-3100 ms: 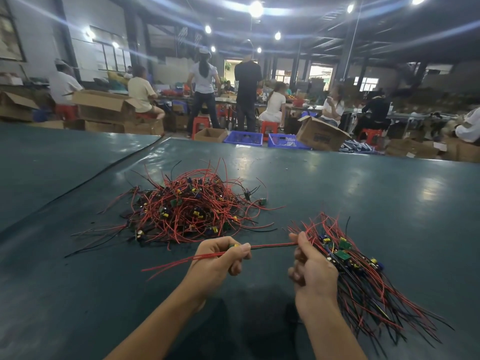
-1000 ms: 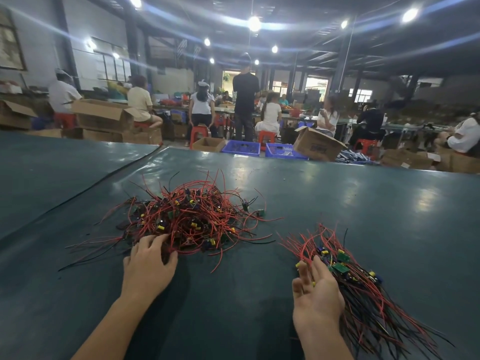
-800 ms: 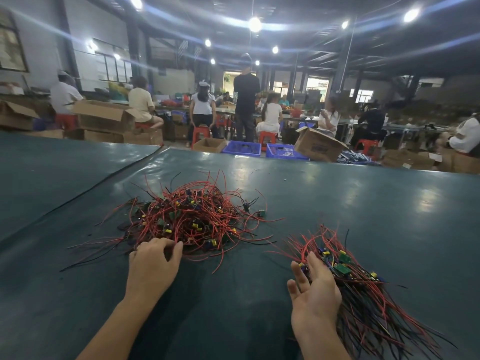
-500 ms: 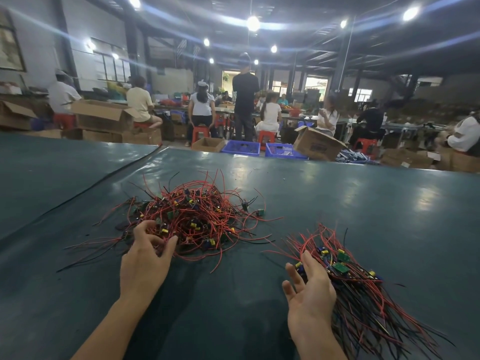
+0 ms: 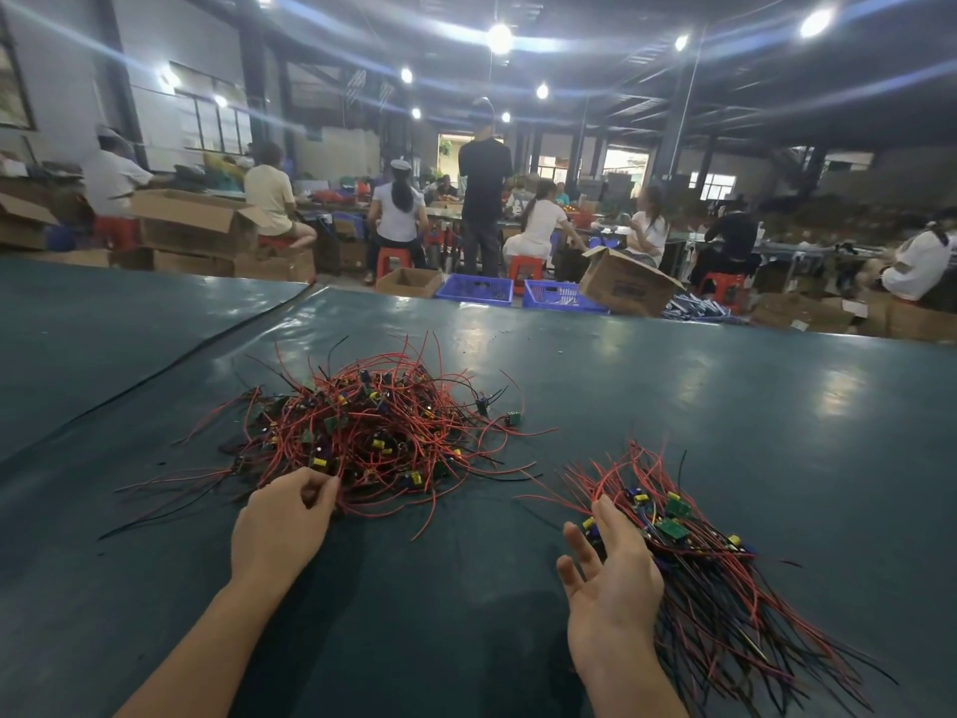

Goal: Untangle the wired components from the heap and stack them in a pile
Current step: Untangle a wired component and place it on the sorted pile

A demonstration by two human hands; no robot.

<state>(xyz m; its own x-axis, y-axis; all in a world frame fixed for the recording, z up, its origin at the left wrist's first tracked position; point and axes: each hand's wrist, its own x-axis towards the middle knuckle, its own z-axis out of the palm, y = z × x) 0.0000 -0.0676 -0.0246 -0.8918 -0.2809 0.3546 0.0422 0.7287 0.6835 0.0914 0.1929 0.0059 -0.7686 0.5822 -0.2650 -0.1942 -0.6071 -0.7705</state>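
Dark green sheeting covers the wide counter we work at. Beyond its far edge, people sit on red stools among cardboard boxes and blue crates under bright ceiling lamps. Our left hand lies at the near edge of the tangled heap of wired components, its fingers curled round a few red wires. The heap spreads out ahead of that hand, with small yellow and green parts showing among red and black leads. Our right hand is well apart from the left, fingers straight and spread, holding nothing, palm turned inward. The sorted pile lies just to the right of it; we cannot tell whether they touch. Small green boards sit near the fingertips, and the leads fan back toward us past the wrist.
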